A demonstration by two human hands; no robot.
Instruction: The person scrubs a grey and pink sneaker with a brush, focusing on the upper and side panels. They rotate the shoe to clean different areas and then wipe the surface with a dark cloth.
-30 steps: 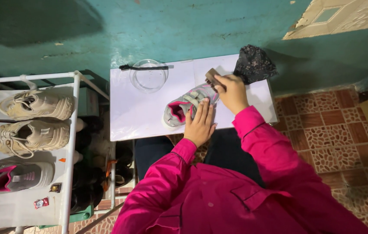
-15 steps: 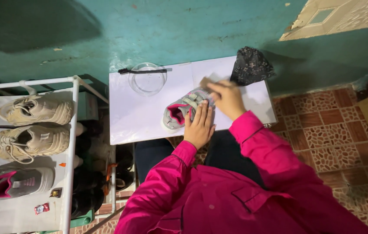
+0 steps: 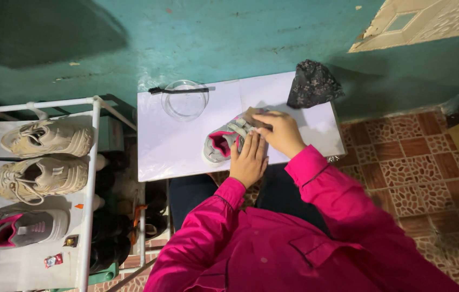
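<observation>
The left hand (image 3: 249, 160) lies flat and open on a small grey shoe with pink lining (image 3: 224, 141) on the white worktop (image 3: 170, 151). The right hand (image 3: 280, 131) grips a brown brush (image 3: 252, 114) on the shoe.

A home, by the look of it, likely an entry corner or hallway. Teal painted wall (image 3: 229, 38), scuffed and stained. Patterned red floor tiles (image 3: 402, 162) of a household kind. White shoe rack (image 3: 86, 184) on the left, loaded with worn sneakers (image 3: 45, 138) and more dark pairs below. Small white table (image 3: 175, 146) against the wall, with a glass bowl (image 3: 185, 100), a brush (image 3: 178, 90), a dark cloth (image 3: 313, 84) and a small grey shoe (image 3: 226, 141) on top.
</observation>
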